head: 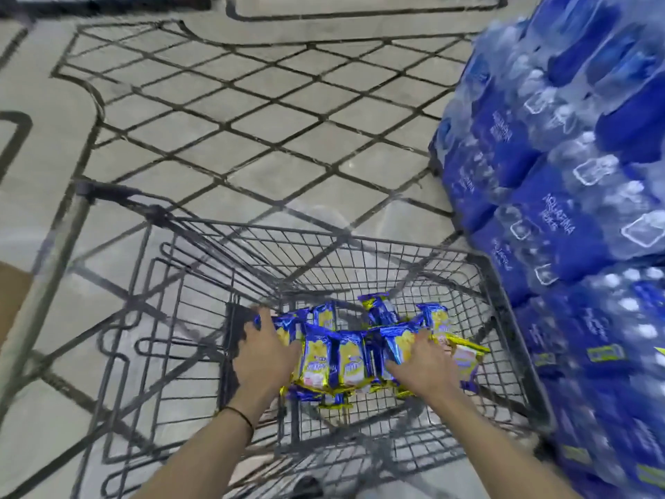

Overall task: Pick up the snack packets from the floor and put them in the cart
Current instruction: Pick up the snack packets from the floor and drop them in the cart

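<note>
Several blue and yellow snack packets (336, 356) form a bunch inside the wire cart (360, 243), just above its mesh bottom. My left hand (266, 354) presses the bunch from its left side, fingers spread over the outer packet. My right hand (423, 361) presses from the right, fingers lying across the packets there. Both forearms reach down over the cart's near rim. More packets (437, 316) poke up behind my right hand, so how many lie loose underneath stays hidden.
Stacked shrink-wrapped packs of blue-labelled water bottles (575, 196) stand tight against the cart's right side. The grey tiled floor (252, 113) with dark diamond lines stretches ahead. The cart's handle bar (46, 279) runs along the left. The picture is motion-blurred.
</note>
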